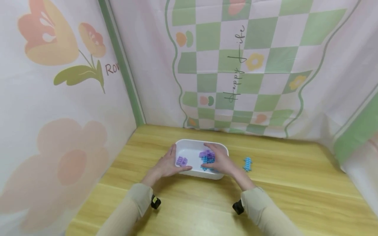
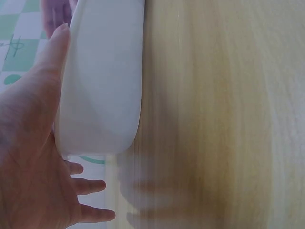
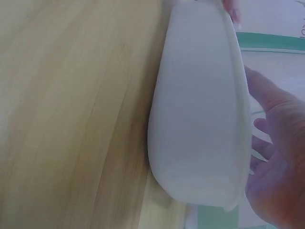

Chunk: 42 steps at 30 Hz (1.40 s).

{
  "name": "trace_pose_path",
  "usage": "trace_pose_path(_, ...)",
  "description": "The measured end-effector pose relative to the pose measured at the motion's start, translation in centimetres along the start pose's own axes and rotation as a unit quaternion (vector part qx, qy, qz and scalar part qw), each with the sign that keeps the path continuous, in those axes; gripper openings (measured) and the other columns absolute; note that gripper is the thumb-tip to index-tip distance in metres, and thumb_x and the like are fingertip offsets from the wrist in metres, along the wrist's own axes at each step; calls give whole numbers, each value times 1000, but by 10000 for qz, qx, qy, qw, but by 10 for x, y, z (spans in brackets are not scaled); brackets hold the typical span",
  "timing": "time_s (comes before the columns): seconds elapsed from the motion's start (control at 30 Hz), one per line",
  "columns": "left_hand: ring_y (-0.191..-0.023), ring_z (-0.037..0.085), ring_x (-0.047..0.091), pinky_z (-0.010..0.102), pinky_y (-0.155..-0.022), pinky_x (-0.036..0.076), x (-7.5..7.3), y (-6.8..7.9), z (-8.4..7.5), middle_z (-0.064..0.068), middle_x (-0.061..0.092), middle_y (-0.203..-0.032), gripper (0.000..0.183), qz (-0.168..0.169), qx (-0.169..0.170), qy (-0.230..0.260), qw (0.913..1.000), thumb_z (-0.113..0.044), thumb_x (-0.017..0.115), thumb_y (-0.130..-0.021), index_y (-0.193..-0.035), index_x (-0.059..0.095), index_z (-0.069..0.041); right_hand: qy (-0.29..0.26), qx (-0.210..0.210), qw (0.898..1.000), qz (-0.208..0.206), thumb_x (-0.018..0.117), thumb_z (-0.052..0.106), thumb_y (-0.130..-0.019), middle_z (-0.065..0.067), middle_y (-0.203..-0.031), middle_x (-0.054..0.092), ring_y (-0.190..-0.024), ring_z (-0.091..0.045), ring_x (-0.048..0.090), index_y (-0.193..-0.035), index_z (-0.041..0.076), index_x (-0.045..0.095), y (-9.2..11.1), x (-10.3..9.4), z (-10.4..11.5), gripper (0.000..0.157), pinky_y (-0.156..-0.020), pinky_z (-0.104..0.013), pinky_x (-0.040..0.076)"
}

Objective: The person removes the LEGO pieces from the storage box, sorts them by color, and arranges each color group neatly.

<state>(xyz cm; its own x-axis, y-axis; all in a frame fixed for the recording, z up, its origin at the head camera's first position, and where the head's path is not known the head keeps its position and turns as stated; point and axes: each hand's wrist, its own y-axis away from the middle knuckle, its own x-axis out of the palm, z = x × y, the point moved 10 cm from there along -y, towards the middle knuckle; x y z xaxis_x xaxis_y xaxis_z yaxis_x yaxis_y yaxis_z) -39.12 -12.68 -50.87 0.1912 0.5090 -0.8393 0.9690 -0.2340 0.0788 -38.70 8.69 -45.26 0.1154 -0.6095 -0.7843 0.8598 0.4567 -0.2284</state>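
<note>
A white plastic tub stands on the wooden table, between both hands. My left hand is at its left end, thumb along the near rim and the other fingers straight and spread outside the end wall. Purple plastic pieces lie in the tub's left end, beside that hand. My right hand reaches over the right end, thumb and fingers spread above blue pieces and purple pieces, partly covering them. From the right wrist view, the right thumb lies right at the rim; the tub's wall hides its inside.
A knobbly light-blue plastic piece lies on the wooden table, right of the tub. Behind the table hangs a green-and-white checked curtain. A flower-printed curtain closes off the left side.
</note>
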Motion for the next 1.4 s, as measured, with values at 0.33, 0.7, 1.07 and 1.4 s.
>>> trace_pose_path(0.33,-166,49,31,69,-137,26,1,-1,2,19,6,-186,142,-8,3,105,9999,-83,75,-85,-177,-2,-7,1236,-211,9906,542,99,23,-81,-26,-143,70,-138,-49,61,-136,-3,72,-7,22,-6,67,-124,-67,47)
trace_pose_path(0.7,-166,49,32,70,-137,25,2,-3,1,20,6,-186,143,28,41,12,10000,-82,75,-85,-177,-3,-6,1454,-85,9863,769,97,22,-83,-25,-144,71,-138,-50,61,-131,3,77,-12,31,-10,56,-124,-71,44)
trace_pose_path(1.07,-163,51,35,70,-135,30,1,-1,-1,19,6,-186,143,28,33,40,10000,-83,75,-84,-177,-3,-7,1435,125,9872,679,97,26,-84,-21,-143,73,-139,-47,62,-128,6,78,-12,31,-14,52,-124,-74,41)
trace_pose_path(1.4,-161,51,39,69,-133,34,0,0,-2,20,10,-186,143,-47,87,140,9999,-82,77,-84,-177,-1,-7,1266,-19,9905,540,98,25,-82,-15,-128,80,-126,-43,70,-124,7,78,-11,29,-13,50,-118,-71,44)
